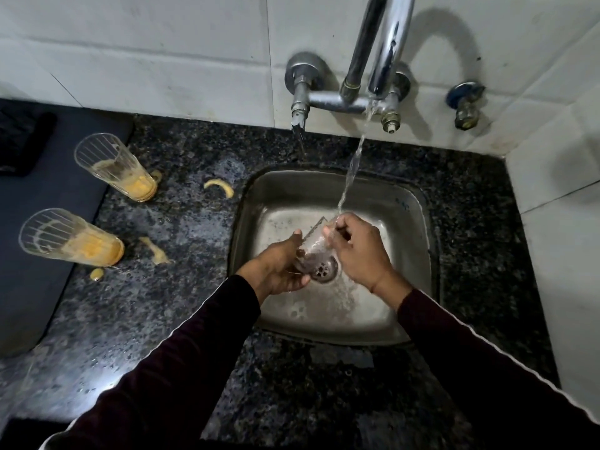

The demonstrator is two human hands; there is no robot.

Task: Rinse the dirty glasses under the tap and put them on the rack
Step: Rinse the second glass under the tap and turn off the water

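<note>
Far to our left, two dirty glasses (97, 203) wait on the counter (181, 319), one upright, one tipped over. Over the sink (412, 222), our left hand (279, 269) wraps the bottom of a clear glass (316, 245). It tilts up and right, mouth under the tap water (352, 164). Our right hand (358, 251) pinches its rim. We see no rack.

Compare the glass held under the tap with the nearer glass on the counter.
The held glass looks clear of residue and sits tilted in both hands over the sink under running water; the nearer counter glass holds orange residue and stands untouched beside the sink. Both are clear ribbed tumblers.
</note>
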